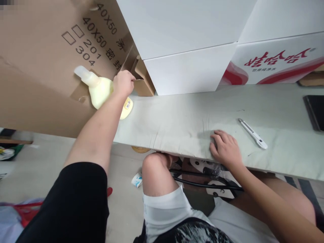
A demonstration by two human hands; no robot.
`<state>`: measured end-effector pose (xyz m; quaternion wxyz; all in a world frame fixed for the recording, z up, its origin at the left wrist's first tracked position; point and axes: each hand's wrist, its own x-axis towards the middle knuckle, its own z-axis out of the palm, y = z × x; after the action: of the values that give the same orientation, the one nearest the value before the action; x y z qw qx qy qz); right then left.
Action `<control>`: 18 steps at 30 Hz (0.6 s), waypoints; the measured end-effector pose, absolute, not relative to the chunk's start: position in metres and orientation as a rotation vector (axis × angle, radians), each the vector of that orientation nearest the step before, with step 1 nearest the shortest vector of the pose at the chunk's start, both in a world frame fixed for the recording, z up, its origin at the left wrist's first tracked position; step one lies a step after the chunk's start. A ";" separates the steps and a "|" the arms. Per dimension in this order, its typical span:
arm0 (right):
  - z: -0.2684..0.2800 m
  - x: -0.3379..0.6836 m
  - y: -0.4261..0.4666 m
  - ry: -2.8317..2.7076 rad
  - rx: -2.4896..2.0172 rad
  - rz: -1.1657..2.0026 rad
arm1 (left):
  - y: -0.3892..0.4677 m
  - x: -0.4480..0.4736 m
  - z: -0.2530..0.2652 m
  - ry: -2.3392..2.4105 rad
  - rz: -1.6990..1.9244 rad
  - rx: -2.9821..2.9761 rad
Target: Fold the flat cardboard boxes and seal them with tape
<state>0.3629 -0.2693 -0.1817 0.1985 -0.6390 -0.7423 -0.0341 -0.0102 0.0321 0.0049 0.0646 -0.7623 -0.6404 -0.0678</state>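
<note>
Reaching for small brown cardboard carton [146,88] beside plain white box [187,76]: left hand [123,84] curled at its edge, hold unclear. Right hand [225,147] loosely curled, empty, on pale-green tabletop [177,118]. Next likely needs firm pinch.

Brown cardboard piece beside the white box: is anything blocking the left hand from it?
Nothing visible does: the left hand has its fingertips at the edge of the brown cardboard piece, though whether they grip it is unclear. The yellow bottle shows behind the forearm, not between them.
</note>
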 end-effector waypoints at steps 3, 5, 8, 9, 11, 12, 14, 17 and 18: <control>-0.185 0.362 -0.267 -2.040 -1.786 -0.020 | 0.025 -0.015 0.011 -1.871 -0.223 -2.363; -0.184 0.364 -0.268 -2.002 -1.727 0.052 | 0.019 -0.014 0.018 -1.860 -0.209 -2.400; -0.173 0.383 -0.272 -1.862 -1.625 0.148 | -0.003 -0.005 0.024 -1.859 -0.335 -2.404; -0.168 0.397 -0.274 -1.790 -1.635 0.153 | -0.015 0.000 0.023 -1.841 -0.438 -2.387; -0.157 0.437 -0.275 -1.623 -1.750 0.109 | -0.051 0.010 0.014 -1.735 -0.692 -2.366; -0.152 0.463 -0.275 -1.525 -1.842 0.066 | -0.073 0.015 0.006 -1.673 -0.774 -2.383; -0.149 0.524 -0.270 -1.313 -2.065 -0.043 | -0.126 0.026 -0.018 -1.588 -0.901 -2.483; -0.155 0.617 -0.256 -1.072 -2.368 -0.105 | -0.209 0.043 -0.061 -1.626 -1.086 -2.683; -0.159 0.643 -0.250 -1.025 -2.454 -0.130 | -0.233 0.049 -0.073 -1.675 -1.134 -2.782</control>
<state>0.6431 -0.2504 -0.1592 0.2372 -0.8953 -0.3739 -0.0476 0.0489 -0.2335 -0.0733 -0.1487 -0.7998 -0.4816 -0.3261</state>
